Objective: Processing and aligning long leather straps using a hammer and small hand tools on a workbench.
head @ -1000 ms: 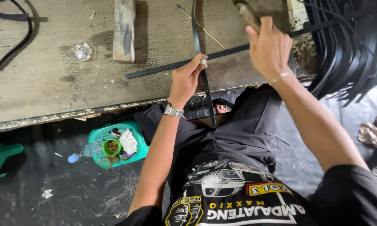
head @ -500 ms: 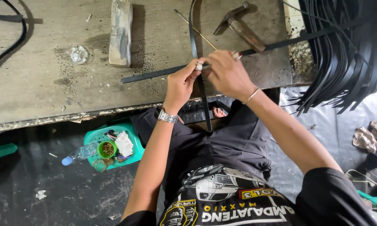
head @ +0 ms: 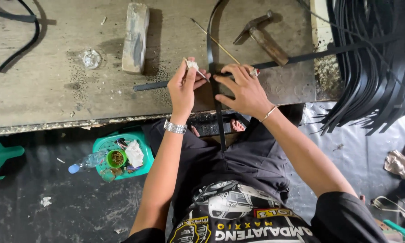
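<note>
Here the left hand [head: 184, 87] pinches a small pale piece [head: 192, 65] between fingertips, wrist raised. Beside it the right hand [head: 243, 90] lies flat, fingers spread, pressing two crossed black strips [head: 213, 54] onto the worn tabletop [head: 45, 94]. A hammer [head: 261, 36] and a wooden block [head: 135, 36] lie beyond.

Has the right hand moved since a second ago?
Yes. The right hand came down from beside the hammer and now presses on the crossed black strips.
</note>
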